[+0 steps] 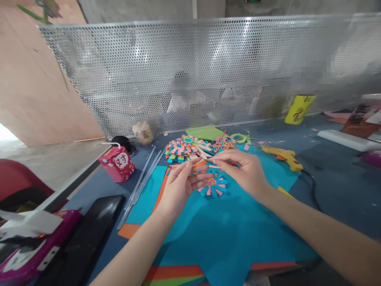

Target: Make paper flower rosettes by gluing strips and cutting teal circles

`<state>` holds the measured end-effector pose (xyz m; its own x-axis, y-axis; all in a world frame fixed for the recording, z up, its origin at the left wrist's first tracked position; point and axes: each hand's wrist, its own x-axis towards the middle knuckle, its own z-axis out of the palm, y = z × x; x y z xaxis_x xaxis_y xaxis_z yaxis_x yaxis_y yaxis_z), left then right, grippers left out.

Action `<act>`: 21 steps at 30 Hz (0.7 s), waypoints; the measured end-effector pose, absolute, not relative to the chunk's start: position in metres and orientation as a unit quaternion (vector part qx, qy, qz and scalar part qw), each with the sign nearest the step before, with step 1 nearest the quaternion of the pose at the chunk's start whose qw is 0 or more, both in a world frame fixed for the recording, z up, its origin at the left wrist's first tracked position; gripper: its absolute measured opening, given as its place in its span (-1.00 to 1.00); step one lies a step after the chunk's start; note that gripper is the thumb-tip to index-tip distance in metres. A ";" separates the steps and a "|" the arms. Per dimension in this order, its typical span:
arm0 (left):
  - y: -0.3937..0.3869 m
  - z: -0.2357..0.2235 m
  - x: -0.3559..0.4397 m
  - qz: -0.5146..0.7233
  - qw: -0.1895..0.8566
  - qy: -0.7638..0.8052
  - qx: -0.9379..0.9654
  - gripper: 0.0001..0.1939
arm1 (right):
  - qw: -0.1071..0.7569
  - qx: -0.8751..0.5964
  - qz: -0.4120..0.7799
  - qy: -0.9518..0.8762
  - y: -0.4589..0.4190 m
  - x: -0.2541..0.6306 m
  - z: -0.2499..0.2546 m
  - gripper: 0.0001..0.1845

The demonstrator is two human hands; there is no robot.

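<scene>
My left hand (186,180) is raised over the blue paper (217,234), its thumb and index finger pinched and the other fingers loosely stretched to the right. Close by, the thumb and fingertips of my right hand (244,169) also press together. A thin piece seems to run between the fingertips, too small and blurred to name. Below the hands lies a fringed paper flower (218,186) in blue and pink with an orange centre, partly hidden by my left fingers. Beyond them is a pile of multicoloured fringed paper flowers (187,146).
A yellow glue gun (282,157) lies to the right, its black cord trailing. At left are clear glue sticks (141,182), a red drink carton (117,163) with a straw, a black phone (89,238) and a purple power strip (38,250). A perforated metal screen (119,79) stands behind.
</scene>
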<state>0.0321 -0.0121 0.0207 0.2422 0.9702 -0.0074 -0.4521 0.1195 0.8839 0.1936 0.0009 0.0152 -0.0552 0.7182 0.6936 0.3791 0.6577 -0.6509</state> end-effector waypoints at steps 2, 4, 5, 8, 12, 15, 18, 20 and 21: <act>-0.011 0.018 0.032 0.527 0.670 0.323 0.411 -0.79 | 0.572 -0.391 0.160 -0.703 0.003 0.196 0.016 -0.91; -0.010 0.016 0.031 0.529 0.667 0.324 0.412 -0.79 | 0.565 -0.393 0.167 -0.706 0.005 0.198 0.015 -0.88; -0.009 0.015 0.031 0.529 0.669 0.323 0.410 -0.79 | 0.558 -0.392 0.167 -0.712 0.006 0.198 0.014 -0.88; -0.009 0.015 0.030 0.531 0.675 0.314 0.405 -0.79 | 0.527 -0.386 0.168 -0.738 0.008 0.198 0.011 -0.86; -0.009 0.015 0.030 0.534 0.675 0.317 0.397 -0.79 | 0.525 -0.355 0.180 -0.752 0.005 0.197 0.011 -0.84; -0.008 0.012 0.032 0.532 0.674 0.348 0.376 -0.83 | 0.551 -0.329 0.163 -0.749 -0.001 0.197 0.015 -0.84; -0.009 0.009 0.033 0.484 0.719 0.362 0.343 -0.78 | 0.557 -0.322 0.146 -0.751 -0.003 0.197 0.017 -0.85; -0.010 0.007 0.034 0.447 0.758 0.354 0.317 -0.69 | 0.540 -0.325 0.137 -0.764 -0.002 0.197 0.015 -0.84; -0.010 0.006 0.034 0.435 0.772 0.348 0.306 -0.66 | 0.527 -0.327 0.130 -0.774 0.000 0.197 0.014 -0.83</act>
<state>0.0336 -0.0098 0.0061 0.3798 0.8842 -0.2720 -0.4583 0.4353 0.7749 0.1969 -0.0001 0.0138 -0.2310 0.6433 0.7299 0.3692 0.7521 -0.5460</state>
